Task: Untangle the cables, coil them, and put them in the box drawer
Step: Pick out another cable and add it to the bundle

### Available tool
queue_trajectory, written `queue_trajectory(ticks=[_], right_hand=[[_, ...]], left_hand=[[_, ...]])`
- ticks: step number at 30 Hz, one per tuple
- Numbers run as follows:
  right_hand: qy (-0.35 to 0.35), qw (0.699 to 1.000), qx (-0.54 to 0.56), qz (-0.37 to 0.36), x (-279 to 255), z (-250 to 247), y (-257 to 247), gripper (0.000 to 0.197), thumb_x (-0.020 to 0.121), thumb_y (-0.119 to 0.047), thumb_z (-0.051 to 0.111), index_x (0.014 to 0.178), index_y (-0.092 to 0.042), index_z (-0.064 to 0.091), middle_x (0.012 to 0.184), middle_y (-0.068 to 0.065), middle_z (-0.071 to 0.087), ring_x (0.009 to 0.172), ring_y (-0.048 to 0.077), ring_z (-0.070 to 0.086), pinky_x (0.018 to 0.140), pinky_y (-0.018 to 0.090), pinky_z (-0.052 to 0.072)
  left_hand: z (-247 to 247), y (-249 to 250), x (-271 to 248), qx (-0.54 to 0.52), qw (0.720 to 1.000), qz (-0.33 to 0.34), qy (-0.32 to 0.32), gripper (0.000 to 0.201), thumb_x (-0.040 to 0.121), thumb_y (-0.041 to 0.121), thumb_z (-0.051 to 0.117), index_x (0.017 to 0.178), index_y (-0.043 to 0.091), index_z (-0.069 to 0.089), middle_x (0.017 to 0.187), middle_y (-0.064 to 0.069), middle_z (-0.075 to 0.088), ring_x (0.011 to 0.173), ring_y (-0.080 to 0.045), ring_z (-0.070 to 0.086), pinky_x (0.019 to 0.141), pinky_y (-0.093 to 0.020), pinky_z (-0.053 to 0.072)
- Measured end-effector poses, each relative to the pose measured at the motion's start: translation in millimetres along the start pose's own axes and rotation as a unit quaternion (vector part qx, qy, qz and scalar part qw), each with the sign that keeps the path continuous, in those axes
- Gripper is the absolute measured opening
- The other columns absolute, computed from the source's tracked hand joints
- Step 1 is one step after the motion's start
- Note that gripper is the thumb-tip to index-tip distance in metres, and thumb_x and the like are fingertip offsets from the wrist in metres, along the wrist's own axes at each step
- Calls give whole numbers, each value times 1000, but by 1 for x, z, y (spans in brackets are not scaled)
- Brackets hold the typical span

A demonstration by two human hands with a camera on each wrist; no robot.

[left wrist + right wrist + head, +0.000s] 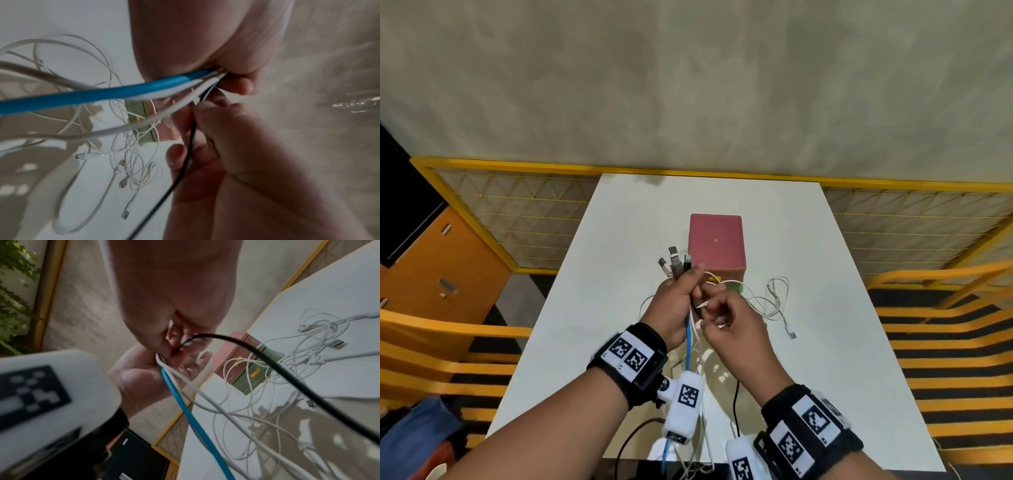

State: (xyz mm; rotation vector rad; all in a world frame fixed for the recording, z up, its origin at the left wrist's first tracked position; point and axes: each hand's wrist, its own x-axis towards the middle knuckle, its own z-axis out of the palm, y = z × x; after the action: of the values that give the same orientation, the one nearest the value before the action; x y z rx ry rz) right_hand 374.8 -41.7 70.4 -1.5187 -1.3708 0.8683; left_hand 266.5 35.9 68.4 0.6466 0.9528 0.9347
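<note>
My left hand grips a bundle of cables above the table, several USB plug ends sticking up from the fist. A blue cable and white ones hang below it. My right hand pinches a black cable right beside the left fist. More thin white cables lie tangled on the table in front of the pink box with its green drawer, which has a yellow handle.
The white table stands against a yellow wire-mesh fence. An orange cabinet is at the left and orange slatted chairs flank both sides. A loose white plug lies right of my hands.
</note>
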Motion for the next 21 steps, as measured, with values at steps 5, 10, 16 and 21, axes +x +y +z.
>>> queue_trajectory(ticks=[5,10,16,21], right_hand=[[95,981,84,146,-5,-35,10,13,86,-14,65,74,-10,64,73,0,66,66,13,57,62,28,45],[-164,878,214,395,-13,-21,12,37,99,-42,48,92,-11,67,75,4,68,62,15,58,56,26,40],[-78,794,355,487,4,-4,34,37,94,-54,50,99,-19,59,101,2,65,88,19,55,75,34,42],[103,688,544,469,9,-16,58,16,95,-25,52,84,-16,56,61,-2,59,64,13,53,70,30,42]], left_hand=[[-1,1,-3,-26,999,41,19,46,101,38,49,63,12,46,81,-19,75,100,-36,72,91,-50,51],[8,5,-16,-42,997,61,24,52,102,38,45,60,9,54,74,-15,74,86,-34,70,84,-47,54],[6,3,-55,-19,997,-59,-46,48,88,50,54,60,11,51,57,-9,54,53,-23,62,50,-34,57],[-41,-2,-96,119,960,-198,-156,48,92,48,54,61,12,45,52,-10,42,37,-20,44,36,-22,31]])
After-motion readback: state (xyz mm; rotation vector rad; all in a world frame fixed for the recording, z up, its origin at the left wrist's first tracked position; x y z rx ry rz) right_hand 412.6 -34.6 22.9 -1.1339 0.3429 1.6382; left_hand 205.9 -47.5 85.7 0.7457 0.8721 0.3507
